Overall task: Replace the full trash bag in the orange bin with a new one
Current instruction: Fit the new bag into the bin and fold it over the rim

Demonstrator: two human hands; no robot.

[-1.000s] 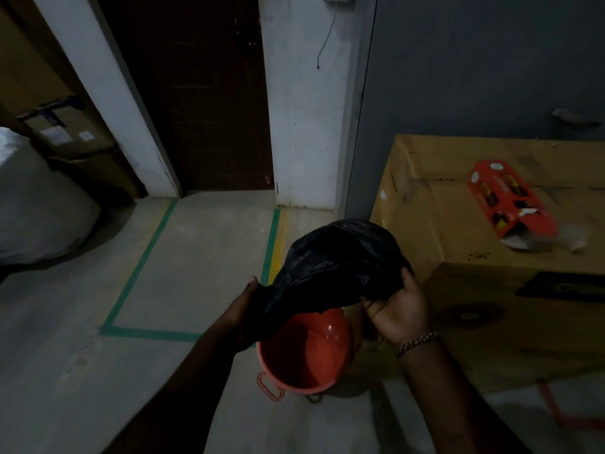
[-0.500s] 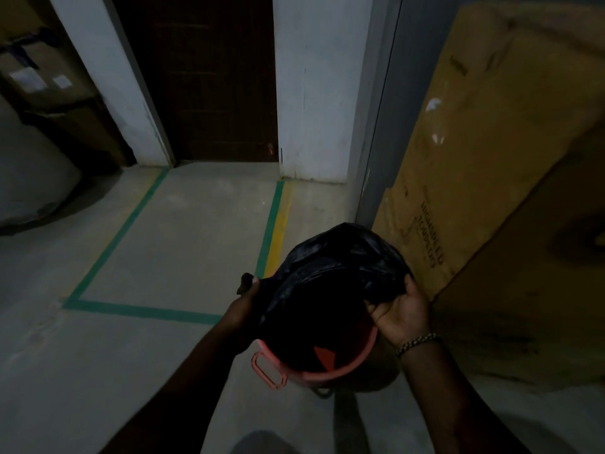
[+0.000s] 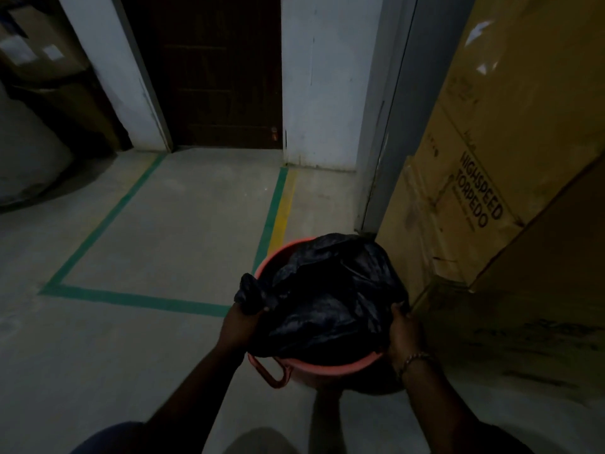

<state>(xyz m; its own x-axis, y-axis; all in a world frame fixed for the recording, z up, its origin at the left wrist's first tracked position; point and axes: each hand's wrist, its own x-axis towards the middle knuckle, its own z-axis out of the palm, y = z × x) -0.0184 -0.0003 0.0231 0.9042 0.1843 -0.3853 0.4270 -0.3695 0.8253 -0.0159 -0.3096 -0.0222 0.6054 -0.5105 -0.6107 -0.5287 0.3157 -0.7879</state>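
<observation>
Head view: a dim room is seen from above, with both arms reaching down to a bin on the floor.
Orange bin (image 3: 330, 367): it is stood on the floor (image 3: 137, 339), just beside the cardboard box, with a loop handle (image 3: 273, 375) sticking out from its near left side.
Black trash bag (image 3: 327, 296): it is bunched over the mouth of the bin, so that only the far left arc and the near arc of the rim are left showing; whether its edge is folded over the rim cannot be told.
Left hand (image 3: 237, 326): it is closed on a gathered corner of the bag at the left side of the bin.
Right hand (image 3: 404, 334): it is placed at the right side of the bin, with the fingers curled on the edge of the bag; a bracelet (image 3: 414, 358) is worn on the wrist.
Cardboard box (image 3: 491, 198): a large one is stood to the right of the bin, printed with "HIGHSPEED TORPEDO".
Floor markings: green tape (image 3: 137, 299) is laid in a rectangle left of the bin, and a yellow stripe (image 3: 283, 208) runs alongside its right strip.
Dark door (image 3: 209, 70): it is set in the far wall, closed.
</observation>
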